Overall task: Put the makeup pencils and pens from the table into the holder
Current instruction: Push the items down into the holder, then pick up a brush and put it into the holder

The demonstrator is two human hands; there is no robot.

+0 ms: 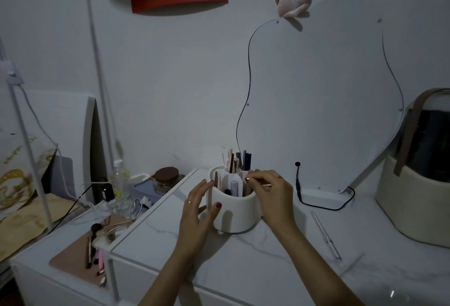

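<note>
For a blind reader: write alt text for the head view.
A right hand lowers a thin pencil into a white holder that the left hand steadies on a marble table. A silver pen lies to the right.

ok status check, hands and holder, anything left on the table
Left hand open, steadying the white holder. Right hand pinching a thin pencil over the holder rim. One silver pen left on the table, nothing blocking.

White holder, marbled white table
</note>
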